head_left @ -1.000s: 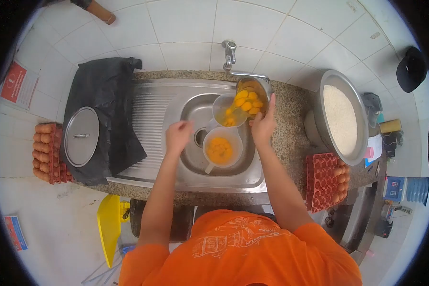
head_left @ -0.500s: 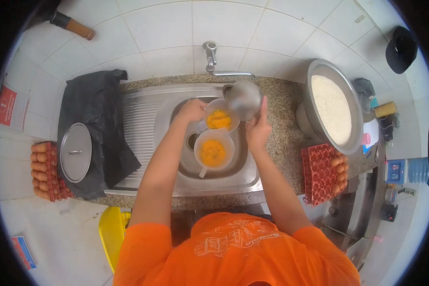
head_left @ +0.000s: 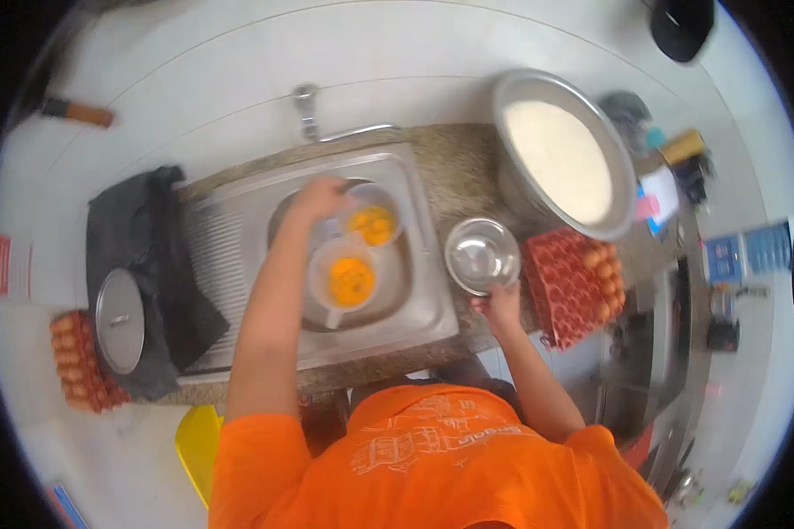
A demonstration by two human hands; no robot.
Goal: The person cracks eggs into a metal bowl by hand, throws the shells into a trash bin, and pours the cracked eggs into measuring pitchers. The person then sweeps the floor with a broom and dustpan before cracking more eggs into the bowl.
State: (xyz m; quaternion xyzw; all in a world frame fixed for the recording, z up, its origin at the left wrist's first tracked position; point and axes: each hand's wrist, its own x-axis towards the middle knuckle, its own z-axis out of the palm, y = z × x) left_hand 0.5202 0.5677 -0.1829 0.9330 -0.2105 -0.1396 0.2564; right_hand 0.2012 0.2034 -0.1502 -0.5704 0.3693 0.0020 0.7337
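Right hand (head_left: 502, 306): grip holding bowl (head_left: 483, 253), right of sink (head_left: 436, 309). Left hand (head_left: 325, 195): at jug (head_left: 386, 199), sink's far side; can't tell grip.

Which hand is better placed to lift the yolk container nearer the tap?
Probably the left: the left hand is at that yolk container, while the right hand is busy holding the metal bowl beyond the sink's right edge.

The person's right hand (head_left: 502, 305) grips a round, shiny metal bowl (head_left: 483, 254) by its near rim, over the speckled granite counter (head_left: 459, 176) beside a red egg tray (head_left: 563, 286). The left hand (head_left: 324, 196) — blurred — is at a translucent plastic jug (head_left: 389, 204) of orange-yellow yolks (head_left: 370, 227) in the stainless-steel sink (head_left: 429, 291); a second such jug (head_left: 332, 253) sits nearer the person.
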